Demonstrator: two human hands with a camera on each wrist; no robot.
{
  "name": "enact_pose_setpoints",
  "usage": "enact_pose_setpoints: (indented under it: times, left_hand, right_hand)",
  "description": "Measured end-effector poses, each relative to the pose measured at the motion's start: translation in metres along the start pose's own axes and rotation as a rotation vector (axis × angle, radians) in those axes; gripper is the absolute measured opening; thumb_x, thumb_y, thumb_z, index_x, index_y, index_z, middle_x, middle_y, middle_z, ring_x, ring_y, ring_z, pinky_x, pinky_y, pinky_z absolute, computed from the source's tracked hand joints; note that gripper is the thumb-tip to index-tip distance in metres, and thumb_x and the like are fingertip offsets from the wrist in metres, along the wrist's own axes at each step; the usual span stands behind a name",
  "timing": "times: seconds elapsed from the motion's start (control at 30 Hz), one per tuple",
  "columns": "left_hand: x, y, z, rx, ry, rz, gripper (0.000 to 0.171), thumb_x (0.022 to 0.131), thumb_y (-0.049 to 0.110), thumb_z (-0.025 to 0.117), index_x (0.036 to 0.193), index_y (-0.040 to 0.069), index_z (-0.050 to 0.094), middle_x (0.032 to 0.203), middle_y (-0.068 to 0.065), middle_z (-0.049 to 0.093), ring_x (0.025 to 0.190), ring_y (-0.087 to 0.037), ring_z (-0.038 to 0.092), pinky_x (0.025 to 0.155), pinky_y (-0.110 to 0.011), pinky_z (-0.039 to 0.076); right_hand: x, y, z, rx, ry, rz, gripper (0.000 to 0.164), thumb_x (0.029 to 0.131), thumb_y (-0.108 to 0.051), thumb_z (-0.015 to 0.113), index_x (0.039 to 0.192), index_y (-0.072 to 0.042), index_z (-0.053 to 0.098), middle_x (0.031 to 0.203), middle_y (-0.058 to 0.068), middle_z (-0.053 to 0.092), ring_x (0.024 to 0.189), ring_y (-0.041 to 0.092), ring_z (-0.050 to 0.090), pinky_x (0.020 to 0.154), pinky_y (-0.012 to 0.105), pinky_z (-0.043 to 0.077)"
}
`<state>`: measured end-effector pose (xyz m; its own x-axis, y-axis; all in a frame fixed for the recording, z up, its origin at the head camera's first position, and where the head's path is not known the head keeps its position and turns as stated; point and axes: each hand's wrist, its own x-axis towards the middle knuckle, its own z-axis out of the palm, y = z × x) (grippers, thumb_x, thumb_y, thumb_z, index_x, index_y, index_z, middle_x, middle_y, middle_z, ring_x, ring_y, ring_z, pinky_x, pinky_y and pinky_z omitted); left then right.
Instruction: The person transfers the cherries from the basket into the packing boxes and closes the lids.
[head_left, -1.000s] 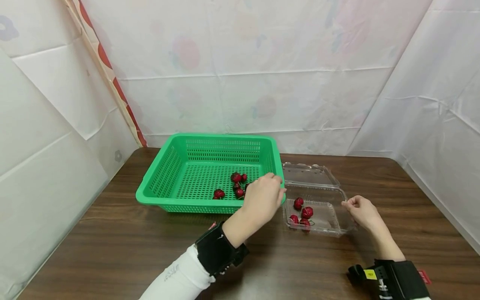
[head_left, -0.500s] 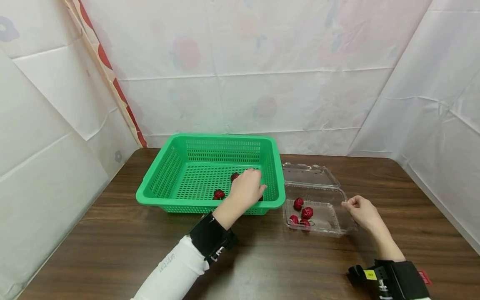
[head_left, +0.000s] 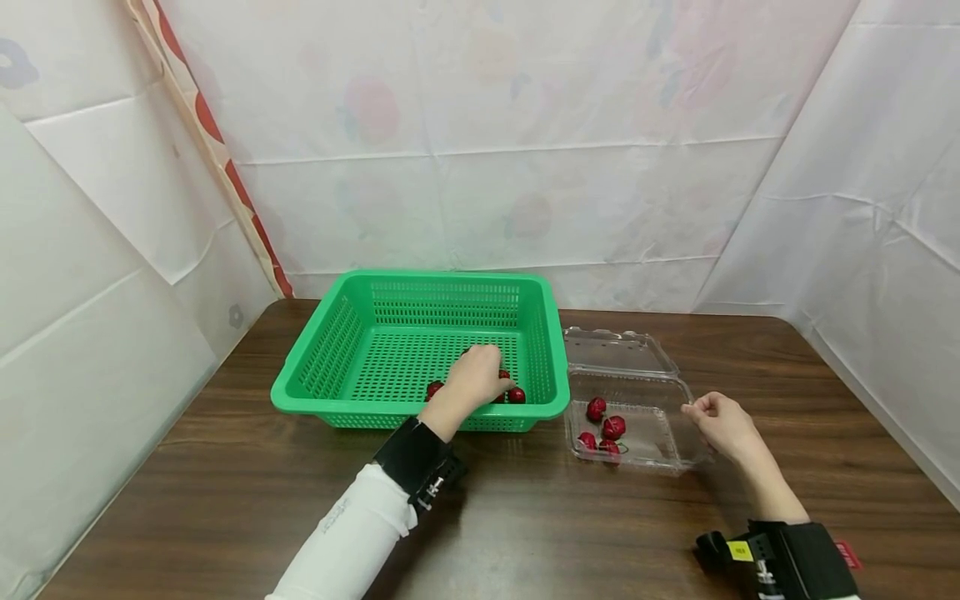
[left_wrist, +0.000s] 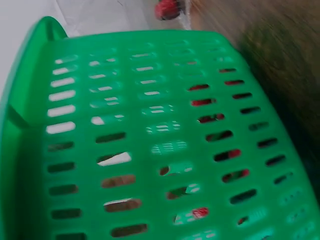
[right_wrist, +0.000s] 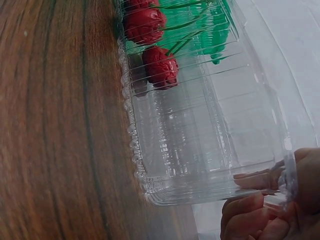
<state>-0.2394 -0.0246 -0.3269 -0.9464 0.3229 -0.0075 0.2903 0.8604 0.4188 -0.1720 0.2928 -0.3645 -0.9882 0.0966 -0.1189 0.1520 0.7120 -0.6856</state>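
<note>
The left hand is held down inside the green basket, near its front right corner, among red cherries; the fingertips are hidden, so whether anything is gripped cannot be told. By the right hand, the right rim of a clear container is pinched between thumb and fingers. Four more cherries are seen in that container, gathered in its left half, with green stems shown in the right wrist view. Its lid is laid open behind it. The container is placed just right of the basket, and both are supported by a brown desk. Black bands are worn on both wrists. The desk is enclosed by pale patterned sheeting.
</note>
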Motion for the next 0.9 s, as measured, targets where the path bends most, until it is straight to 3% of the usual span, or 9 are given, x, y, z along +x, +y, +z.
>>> enact_pose_setpoints:
  times: [0.23, 0.47, 0.77, 0.9]
  left_hand:
    - [0.004, -0.004, 0.002, 0.032, -0.075, -0.062, 0.044, 0.078, 0.026, 0.069, 0.058, 0.012, 0.033, 0.051, 0.001, 0.023, 0.045, -0.011, 0.026, 0.042, -0.024, 0.022]
    - [0.007, -0.004, 0.004, 0.035, -0.123, -0.074, 0.045, 0.078, 0.024, 0.07, 0.058, 0.013, 0.031, 0.052, 0.001, 0.019, 0.045, -0.012, 0.023, 0.044, -0.026, 0.022]
    - [0.01, -0.003, 0.005, 0.099, -0.139, -0.057, 0.024, 0.078, 0.017, 0.069, 0.068, 0.009, 0.049, 0.06, -0.003, 0.044, 0.05, -0.014, 0.04, 0.045, -0.026, 0.03]
    - [0.011, -0.003, 0.005, 0.131, -0.156, -0.048, 0.018, 0.079, 0.012, 0.068, 0.071, 0.008, 0.052, 0.064, -0.005, 0.049, 0.054, -0.015, 0.043, 0.047, -0.026, 0.032]
  right_hand:
    - [0.001, 0.001, 0.001, -0.003, 0.0, -0.001, 0.028, 0.093, -0.024, 0.044, 0.088, 0.004, 0.042, 0.052, 0.0, 0.04, 0.045, 0.014, 0.04, 0.044, 0.03, 0.037]
    - [0.001, 0.001, 0.0, 0.0, -0.001, 0.002, 0.028, 0.093, -0.024, 0.044, 0.088, 0.003, 0.042, 0.052, 0.0, 0.04, 0.044, 0.014, 0.04, 0.044, 0.03, 0.037]
    - [0.002, 0.001, -0.001, 0.002, -0.008, 0.009, 0.029, 0.094, -0.025, 0.044, 0.088, 0.004, 0.042, 0.053, 0.0, 0.039, 0.045, 0.014, 0.04, 0.044, 0.03, 0.037]
    - [0.002, 0.0, -0.001, 0.005, -0.007, 0.018, 0.029, 0.094, -0.025, 0.044, 0.088, 0.003, 0.041, 0.053, 0.0, 0.039, 0.045, 0.014, 0.041, 0.045, 0.03, 0.038]
